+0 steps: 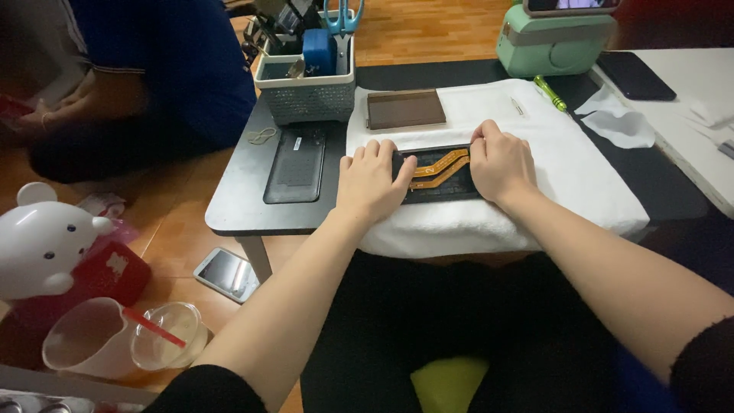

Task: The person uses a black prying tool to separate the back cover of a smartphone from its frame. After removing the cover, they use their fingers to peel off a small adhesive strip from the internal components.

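An opened black rectangular phone with orange flex ribbons [439, 173] lies on a white folded towel [566, 164], its long axis running left to right. The left hand [370, 182] lies curled over its left end, fingers bent. The right hand [500, 160] grips its right end.

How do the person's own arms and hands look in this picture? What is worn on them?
Both hands, the left hand and the right hand, are bare: no gloves, and no rings or watch that I can see. The forearms are uncovered too. Dark, black-looking sleeves are pushed up near the elbows, and the right one shows a slightly fuzzy edge. The nails are short as far as the picture shows.
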